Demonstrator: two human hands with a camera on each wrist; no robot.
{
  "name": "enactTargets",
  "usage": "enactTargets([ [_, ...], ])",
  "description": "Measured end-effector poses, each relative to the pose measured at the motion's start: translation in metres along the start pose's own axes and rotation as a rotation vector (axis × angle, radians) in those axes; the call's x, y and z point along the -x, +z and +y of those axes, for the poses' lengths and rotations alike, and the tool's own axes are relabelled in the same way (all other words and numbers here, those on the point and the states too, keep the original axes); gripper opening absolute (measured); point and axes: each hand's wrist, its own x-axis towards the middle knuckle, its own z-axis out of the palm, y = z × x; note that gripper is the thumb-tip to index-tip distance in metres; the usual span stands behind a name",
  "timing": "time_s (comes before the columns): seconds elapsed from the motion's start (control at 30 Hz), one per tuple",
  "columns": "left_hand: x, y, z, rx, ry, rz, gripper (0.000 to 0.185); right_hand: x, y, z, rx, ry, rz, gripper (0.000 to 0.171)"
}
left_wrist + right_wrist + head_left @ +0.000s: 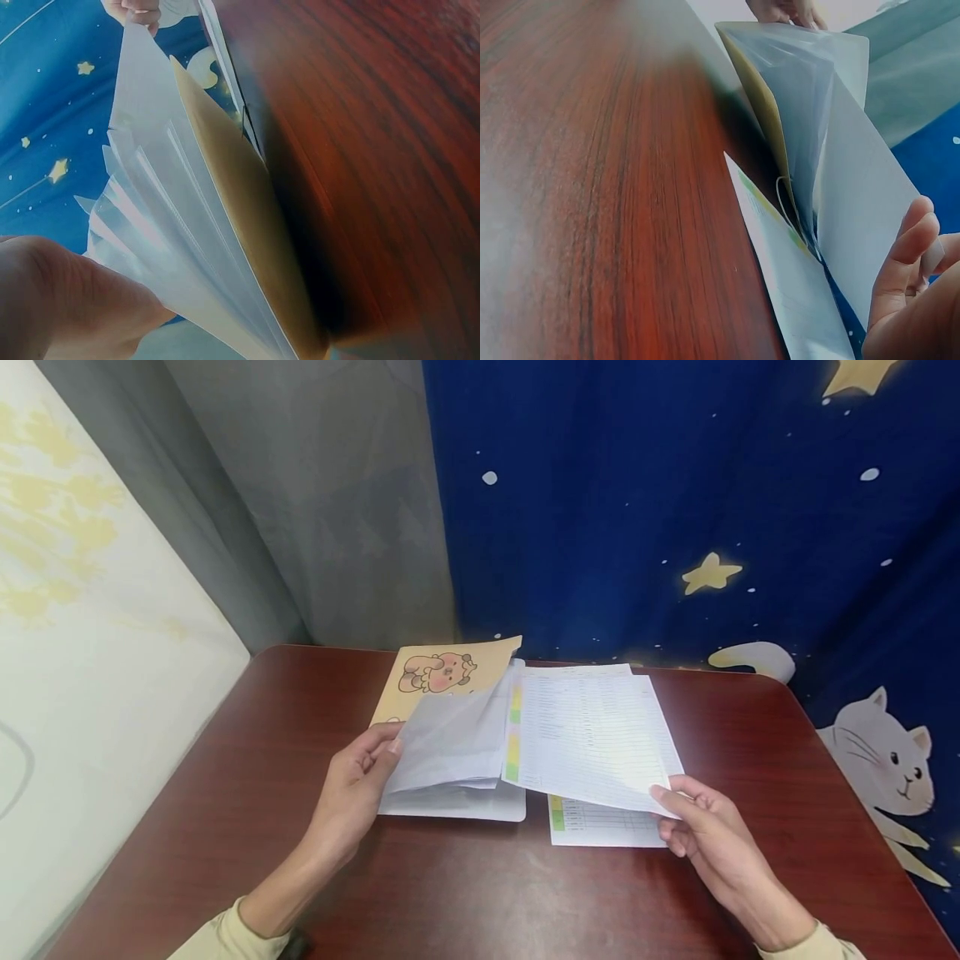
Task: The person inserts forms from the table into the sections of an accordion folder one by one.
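A folder with a tan cover (450,664) printed with cartoon animals lies opened on the table, its clear plastic sleeves (161,195) fanned apart. My left hand (356,785) pinches the left edge of the sleeves, thumb on top. Between thumb and fingers, my right hand (712,835) pinches the lower right corner of a printed sheet (585,735) with yellow and green blocks along its left side. That sheet's left edge is right at the sleeves. Below it, a second printed sheet (600,828) lies on the table, mostly covered.
The dark red wooden table (525,893) has rounded far corners. Behind it hang a grey curtain (337,510) and a blue curtain (585,510) with stars and a cat. A white surface with a yellow pattern (97,660) borders the table at the left.
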Motion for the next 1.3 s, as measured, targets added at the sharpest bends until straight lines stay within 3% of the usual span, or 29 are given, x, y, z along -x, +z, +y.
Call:
enactTargets([
  [0.57, -0.001, -0.001, -0.002, 0.003, 0.011, -0.007, 0.027, -0.008, 0.014, 0.001, 0.0, -0.007, -0.022, 0.009],
  [0.97, -0.001, -0.001, -0.003, -0.004, 0.011, -0.003, 0.026, -0.015, 0.034, 0.002, -0.027, 0.006, -0.036, 0.007],
  [1.3, -0.001, 0.0, -0.001, 0.006, 0.001, -0.004, 0.027, -0.021, 0.052, 0.0, -0.024, 0.022, -0.065, 0.015],
])
